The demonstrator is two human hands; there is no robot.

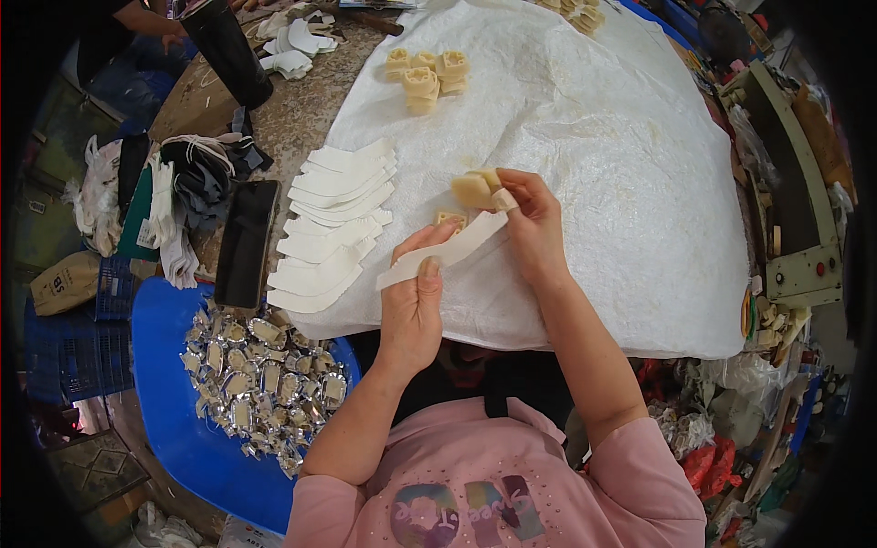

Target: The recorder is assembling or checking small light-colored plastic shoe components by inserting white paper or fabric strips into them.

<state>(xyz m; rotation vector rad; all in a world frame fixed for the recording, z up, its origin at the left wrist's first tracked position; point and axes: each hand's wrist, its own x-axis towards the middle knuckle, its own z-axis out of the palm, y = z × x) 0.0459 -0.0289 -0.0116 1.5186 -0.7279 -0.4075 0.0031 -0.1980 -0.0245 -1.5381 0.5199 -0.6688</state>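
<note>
Between thumb and fingers, my left hand point(409, 306) grips a curved white strip point(457, 250) that slants up to the right. My right hand point(534, 224) is closed on a pale cream block point(471, 191), and its thumb is at the strip's upper end. A small cream piece with openings point(449, 220) shows just beyond my left fingertips; whether they touch it I cannot tell. To the left, several similar white strips point(329, 233) lie overlapped in a row on the white woven sheet point(621, 228). Farther back stands a cluster of cream moulded blocks point(422, 84).
A black phone point(247, 242) lies left of the strips. A blue tub point(160, 384) below it holds many silver-and-cream pieces point(271, 376). At the far left are a black tumbler point(233, 55) and hanging gloves point(169, 219). A green-grey machine frame point(804, 265) stands right; another person's hand point(172, 35) shows top left.
</note>
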